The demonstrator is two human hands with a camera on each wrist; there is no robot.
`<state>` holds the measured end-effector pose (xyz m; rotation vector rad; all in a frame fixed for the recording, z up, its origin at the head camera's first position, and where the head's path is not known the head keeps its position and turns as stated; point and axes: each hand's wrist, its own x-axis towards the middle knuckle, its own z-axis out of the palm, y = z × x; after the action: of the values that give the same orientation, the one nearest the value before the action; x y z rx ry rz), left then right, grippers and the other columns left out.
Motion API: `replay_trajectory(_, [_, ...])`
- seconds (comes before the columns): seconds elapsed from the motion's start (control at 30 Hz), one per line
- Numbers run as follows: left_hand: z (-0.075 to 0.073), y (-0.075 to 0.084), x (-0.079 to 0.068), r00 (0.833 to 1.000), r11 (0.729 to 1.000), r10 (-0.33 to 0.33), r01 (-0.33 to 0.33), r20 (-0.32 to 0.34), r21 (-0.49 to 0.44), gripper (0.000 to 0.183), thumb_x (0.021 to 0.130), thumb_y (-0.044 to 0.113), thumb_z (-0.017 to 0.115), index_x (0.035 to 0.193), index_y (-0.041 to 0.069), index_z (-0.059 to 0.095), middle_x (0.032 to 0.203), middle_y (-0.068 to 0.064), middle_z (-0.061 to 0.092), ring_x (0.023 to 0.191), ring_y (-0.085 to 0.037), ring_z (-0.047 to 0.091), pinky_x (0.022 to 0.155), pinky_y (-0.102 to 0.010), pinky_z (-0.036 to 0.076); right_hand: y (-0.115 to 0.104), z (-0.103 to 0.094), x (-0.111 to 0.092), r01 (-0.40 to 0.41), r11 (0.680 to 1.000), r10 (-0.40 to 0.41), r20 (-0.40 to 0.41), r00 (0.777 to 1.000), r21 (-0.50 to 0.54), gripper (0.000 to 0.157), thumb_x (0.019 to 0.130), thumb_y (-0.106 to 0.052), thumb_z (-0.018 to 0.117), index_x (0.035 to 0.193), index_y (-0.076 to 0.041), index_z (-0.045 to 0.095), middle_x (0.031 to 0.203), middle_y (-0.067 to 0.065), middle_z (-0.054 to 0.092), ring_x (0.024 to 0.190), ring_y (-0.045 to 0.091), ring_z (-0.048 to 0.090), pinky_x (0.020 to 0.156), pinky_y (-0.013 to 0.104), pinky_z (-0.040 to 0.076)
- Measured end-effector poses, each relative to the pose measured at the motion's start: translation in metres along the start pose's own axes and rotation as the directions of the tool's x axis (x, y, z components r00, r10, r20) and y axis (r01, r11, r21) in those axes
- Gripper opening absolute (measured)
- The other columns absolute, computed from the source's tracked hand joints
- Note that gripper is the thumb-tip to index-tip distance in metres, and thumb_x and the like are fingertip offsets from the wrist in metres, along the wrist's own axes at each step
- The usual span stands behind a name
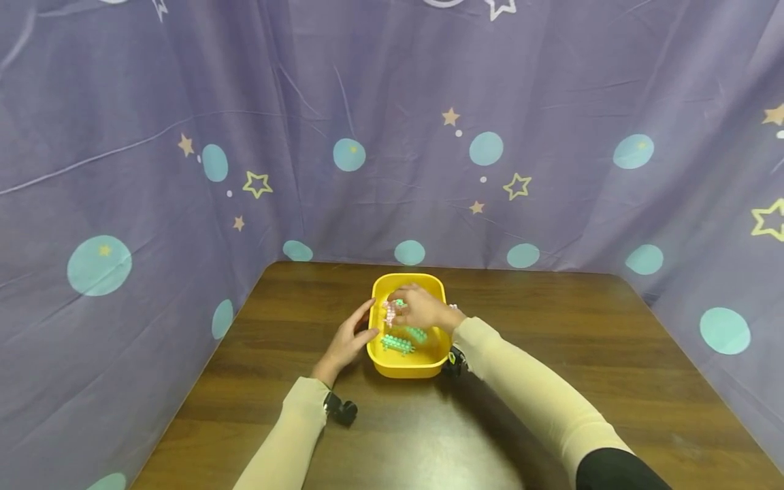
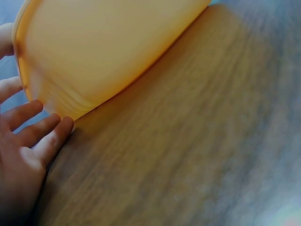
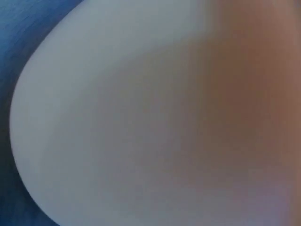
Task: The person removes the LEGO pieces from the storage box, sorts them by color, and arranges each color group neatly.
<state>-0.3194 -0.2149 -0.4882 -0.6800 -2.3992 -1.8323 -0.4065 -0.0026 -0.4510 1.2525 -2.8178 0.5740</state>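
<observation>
A yellow plastic tub stands on the table with small knobby toy pieces in it. My left hand touches the tub's left side with spread fingers; the left wrist view shows its fingertips at the outer wall. My right hand reaches down into the tub, fingers bent over a pink knobby piece and a small green piece. I cannot tell whether it grips either one. Nearer me in the tub lie a green knobby piece and a blurred green piece.
A bit of a pink thing shows just right of the tub, partly hidden by the right wrist. The brown wooden table extends around the tub. A purple curtain with stars and dots hangs behind and at both sides. The right wrist view is blurred.
</observation>
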Motion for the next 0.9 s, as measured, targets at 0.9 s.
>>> replay_trajectory(0.9, [0.006,-0.001,0.002,0.999,0.999,0.04,-0.04,-0.013,0.003,0.065,0.093,0.002,0.059,0.15,-0.007,0.028,0.149,-0.033,0.034,0.131,-0.052,0.041,0.102,-0.057,0.041,0.037,-0.078,-0.049,-0.022,0.999,0.032,-0.204,0.979,0.047,0.043,0.081,-0.025,0.077,0.118,-0.006,0.068,0.116,0.008,0.064,0.099,0.028,0.061,0.084,0.037,0.05])
